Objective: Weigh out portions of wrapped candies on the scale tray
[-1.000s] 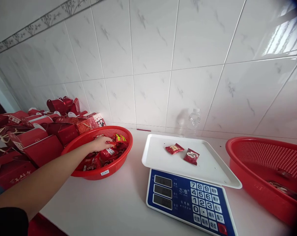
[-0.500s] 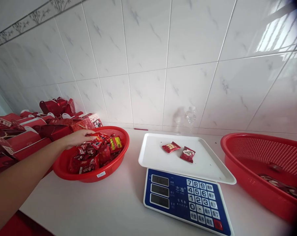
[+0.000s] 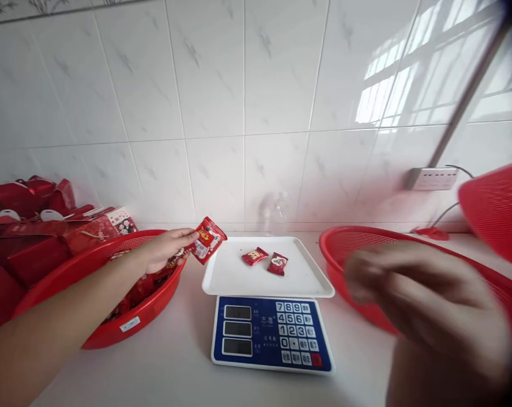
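My left hand (image 3: 164, 249) is closed on a red snack packet (image 3: 207, 239), held in the air between the left red basket (image 3: 111, 333) and the scale's white tray (image 3: 230, 277). Two small red packets (image 3: 264, 260) lie on that tray. The blue-faced scale (image 3: 272, 333) sits in the middle of the counter. My right hand (image 3: 425, 299) is raised close to the camera at the lower right, smeared by motion, in front of the right red basket (image 3: 336, 249). Its fingers cannot be made out.
Red gift boxes (image 3: 30, 226) are stacked at the far left behind the left basket. A power strip (image 3: 431, 178) hangs on the tiled wall at right. Another red basket (image 3: 497, 209) is tilted at the far right. A clear bottle (image 3: 276, 209) stands behind the tray.
My left hand has lifted out of the left basket with a packet and moved right toward the tray. My right hand has come into view. The view has swung to the right.
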Tool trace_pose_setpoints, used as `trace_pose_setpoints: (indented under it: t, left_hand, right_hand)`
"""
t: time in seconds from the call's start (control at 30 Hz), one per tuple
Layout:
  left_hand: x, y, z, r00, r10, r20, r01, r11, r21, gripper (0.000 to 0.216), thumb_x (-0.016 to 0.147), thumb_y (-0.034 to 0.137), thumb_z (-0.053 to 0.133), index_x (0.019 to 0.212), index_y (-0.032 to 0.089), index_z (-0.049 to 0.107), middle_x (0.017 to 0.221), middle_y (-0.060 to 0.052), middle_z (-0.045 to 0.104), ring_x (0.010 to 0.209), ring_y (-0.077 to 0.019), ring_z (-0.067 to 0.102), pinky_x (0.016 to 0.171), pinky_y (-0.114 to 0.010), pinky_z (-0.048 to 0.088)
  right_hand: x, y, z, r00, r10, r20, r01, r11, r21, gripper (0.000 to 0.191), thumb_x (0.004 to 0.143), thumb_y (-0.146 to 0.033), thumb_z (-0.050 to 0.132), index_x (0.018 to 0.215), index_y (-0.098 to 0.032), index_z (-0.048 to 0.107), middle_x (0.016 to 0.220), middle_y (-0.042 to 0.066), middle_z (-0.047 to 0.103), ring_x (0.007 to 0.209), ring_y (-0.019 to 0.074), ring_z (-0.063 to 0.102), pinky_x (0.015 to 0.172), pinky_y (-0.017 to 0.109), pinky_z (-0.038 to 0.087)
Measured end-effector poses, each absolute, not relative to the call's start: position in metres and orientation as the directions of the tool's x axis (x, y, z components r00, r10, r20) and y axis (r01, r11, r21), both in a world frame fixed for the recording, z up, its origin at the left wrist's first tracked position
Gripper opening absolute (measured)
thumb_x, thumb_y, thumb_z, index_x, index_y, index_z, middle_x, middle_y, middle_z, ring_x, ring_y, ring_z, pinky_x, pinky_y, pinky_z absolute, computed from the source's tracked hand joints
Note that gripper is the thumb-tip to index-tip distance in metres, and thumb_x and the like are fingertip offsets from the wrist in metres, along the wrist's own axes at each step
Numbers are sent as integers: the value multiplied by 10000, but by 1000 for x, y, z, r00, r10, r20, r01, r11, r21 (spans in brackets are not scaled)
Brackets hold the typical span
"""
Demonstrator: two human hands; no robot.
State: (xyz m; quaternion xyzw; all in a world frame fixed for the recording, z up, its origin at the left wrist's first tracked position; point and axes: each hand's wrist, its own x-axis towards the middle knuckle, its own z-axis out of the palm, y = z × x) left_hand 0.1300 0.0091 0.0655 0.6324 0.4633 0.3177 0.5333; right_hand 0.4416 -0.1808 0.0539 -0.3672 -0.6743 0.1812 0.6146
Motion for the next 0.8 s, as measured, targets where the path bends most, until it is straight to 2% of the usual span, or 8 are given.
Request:
trace_pose_setpoints:
  t: [0.07,0.13,0.2,0.3,0.4,0.57,0.7,0.8]
  left_hand:
    - [158,5,60,442,891,-101,266,-22,964,475,651,519,717,983,190,632,652,27,530,497,-61,398,414,-180,256]
    - [183,0,56,511,855,-93,279,-63,958,464,690,538,674,991,189,626,655,26,516,492,-62,380,419,-191,251]
    - [202,-5,56,578,812,-80,272,-99,957,416,728,537,635,933,176,621,648,26,492,488,-63,361,424,-205,260]
    - [222,-13,56,629,775,-67,243,-114,963,360,759,510,611,861,165,594,653,23,478,488,-64,355,438,-224,279]
    - [228,-18,54,602,792,-99,239,-61,969,352,752,502,621,847,167,567,637,32,475,473,-62,362,444,-234,277]
    - [224,-23,49,588,795,-147,237,3,971,392,714,527,648,864,174,568,607,43,473,470,-66,379,442,-229,278]
    - [210,-19,48,444,870,-214,316,71,946,391,715,513,644,872,162,569,585,49,474,445,-61,358,425,-216,262]
    - [194,-8,44,316,914,-255,443,95,891,431,735,490,614,1024,177,546,622,35,531,455,-85,423,442,-219,302]
  right_hand:
    - [427,-155,66,-35,790,612,327,588,-740,177,818,-367,623,933,-236,654,744,29,655,672,157,621,597,284,531]
    - [414,-129,63,-6,836,549,446,493,-747,245,836,-364,574,1022,-218,638,851,48,671,722,158,628,633,293,534]
    - [403,-108,51,22,859,511,589,402,-701,285,834,-341,567,1094,-235,616,963,58,652,705,147,616,645,307,526]
    - [395,-89,32,32,846,532,714,353,-605,336,821,-252,579,1157,-246,583,1077,69,607,797,158,601,738,328,495]
    - [393,-82,25,53,841,539,738,330,-588,281,833,-179,531,1103,-218,596,989,57,622,794,150,583,718,295,465]
    - [397,-76,24,43,857,513,656,363,-662,120,829,-190,499,788,-190,612,722,-2,625,624,120,535,591,239,408]
    - [411,-74,25,118,874,471,645,293,-705,135,827,-232,488,796,-200,614,714,-2,647,612,126,556,562,234,388]
    - [426,-74,26,173,889,423,740,166,-652,148,827,-257,491,806,-198,625,716,13,656,622,142,561,541,241,367]
